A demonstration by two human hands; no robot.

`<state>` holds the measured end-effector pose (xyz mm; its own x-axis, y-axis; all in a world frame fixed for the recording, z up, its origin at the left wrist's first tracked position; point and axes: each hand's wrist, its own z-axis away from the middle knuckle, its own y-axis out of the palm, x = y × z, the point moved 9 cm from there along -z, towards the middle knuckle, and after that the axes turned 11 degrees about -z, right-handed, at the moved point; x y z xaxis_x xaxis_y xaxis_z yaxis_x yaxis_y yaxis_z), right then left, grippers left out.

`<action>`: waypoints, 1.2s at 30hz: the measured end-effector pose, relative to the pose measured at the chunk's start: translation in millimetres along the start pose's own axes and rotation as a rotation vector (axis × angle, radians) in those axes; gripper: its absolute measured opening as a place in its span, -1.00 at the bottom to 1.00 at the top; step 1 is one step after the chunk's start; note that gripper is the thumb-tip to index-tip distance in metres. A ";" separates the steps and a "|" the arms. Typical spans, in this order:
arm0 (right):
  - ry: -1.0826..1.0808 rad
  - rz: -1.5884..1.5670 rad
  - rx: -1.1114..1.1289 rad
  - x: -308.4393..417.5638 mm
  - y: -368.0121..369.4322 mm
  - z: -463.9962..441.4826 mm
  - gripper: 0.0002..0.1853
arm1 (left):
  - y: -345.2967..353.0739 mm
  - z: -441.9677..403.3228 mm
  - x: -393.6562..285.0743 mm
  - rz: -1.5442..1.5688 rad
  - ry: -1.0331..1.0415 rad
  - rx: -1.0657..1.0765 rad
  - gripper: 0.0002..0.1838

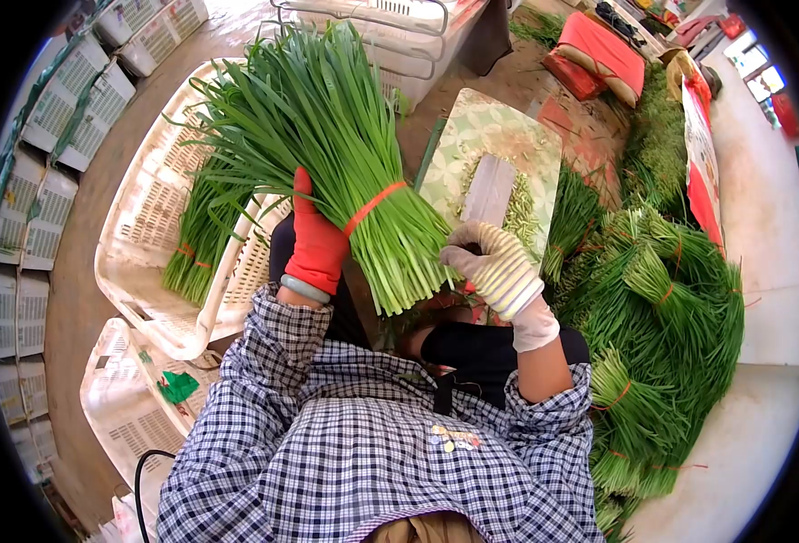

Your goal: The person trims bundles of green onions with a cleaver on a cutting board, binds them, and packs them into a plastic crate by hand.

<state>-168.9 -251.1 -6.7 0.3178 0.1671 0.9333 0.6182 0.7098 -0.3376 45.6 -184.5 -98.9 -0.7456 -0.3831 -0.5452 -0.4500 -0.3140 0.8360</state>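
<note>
A large bunch of garlic chives (349, 172), bound by a red band (374, 206), leans across my lap with its leaves toward the upper left and its pale cut ends toward me. My left hand (316, 237), in a red glove, grips the bunch from its left side, thumb up along the leaves. At the right edge of the cut ends is my right hand (494, 267), in a striped glove, its thumb and fingers pinched on stem ends. Just beyond it, a flat grey rectangular blade (488, 188) lies on a patterned board (454, 136) among chopped trimmings.
To the left stands a white plastic basket (137, 217) with banded chives (202, 235) inside; another white crate (119, 389) sits nearer me. A big heap of chive bunches (662, 335) fills my right side, by a white wall. Stacked crates (64, 100) line the far left.
</note>
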 end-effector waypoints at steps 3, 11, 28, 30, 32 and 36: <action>0.226 -0.358 0.061 -20.3 6.8 9.5 -0.87 | -2.7 3.8 3.3 -0.020 -0.024 -0.030 -0.22; -0.202 0.039 0.064 16.8 0.9 36.8 -0.91 | 23.5 21.0 15.6 -0.093 -0.113 0.068 -0.25; -0.557 -0.781 0.344 29.0 -74.0 182.2 -0.79 | 5.7 -14.8 -93.7 -0.018 0.208 0.106 -0.27; -0.299 -0.010 0.464 0.5 -32.8 160.1 -0.58 | 13.8 -13.5 -106.9 -0.041 0.252 0.158 -0.27; -0.022 0.680 0.384 -19.5 -16.2 122.3 -0.41 | 1.1 -15.9 -123.1 -0.185 0.358 -0.037 -0.28; -0.027 -0.083 0.088 27.8 -37.8 60.2 -0.20 | 8.0 -3.6 -98.9 -0.121 0.257 -0.031 -0.28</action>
<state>-226.6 -232.2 39.4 0.2482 0.1231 0.9609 0.5760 0.7788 -0.2485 117.5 -152.2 -38.5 -0.5362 -0.5476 -0.6423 -0.5099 -0.3963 0.7635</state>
